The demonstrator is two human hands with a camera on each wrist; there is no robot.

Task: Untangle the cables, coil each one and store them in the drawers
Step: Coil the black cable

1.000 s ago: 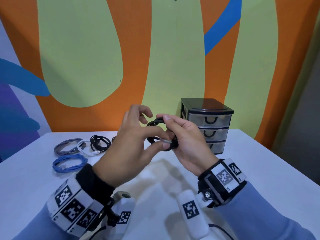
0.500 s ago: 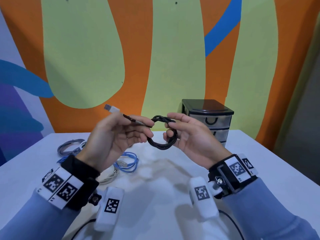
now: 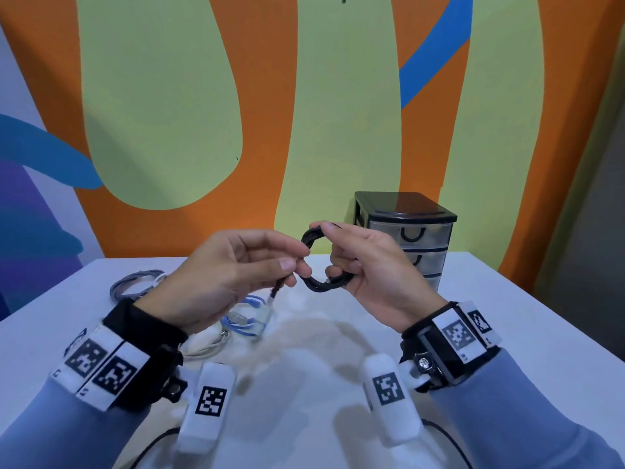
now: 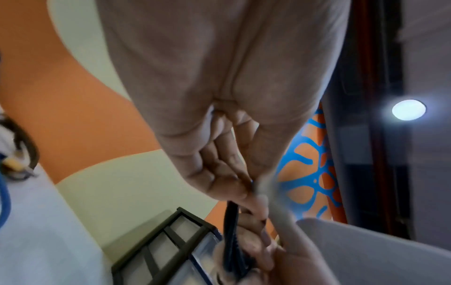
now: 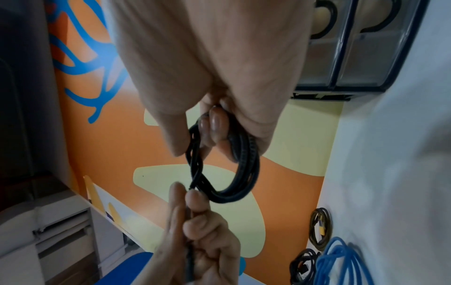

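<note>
Above the white table I hold a black braided cable wound into a small coil. My right hand grips the coil with its fingers curled through the loop. My left hand pinches the cable's free end, and the white plug hangs below its fingers. The left wrist view, blurred, shows the black cable beyond my left fingers. A small black drawer unit with three clear, closed drawers stands at the back right.
Coiled cables lie at the left of the table: a grey one, a blue one and a white one. The right wrist view shows the blue coil and two dark coils. A painted wall rises behind the table.
My left hand has swung the free end from pointing up and to the left down to hanging below the fingers. Both hands have stayed on the coil, close together.
</note>
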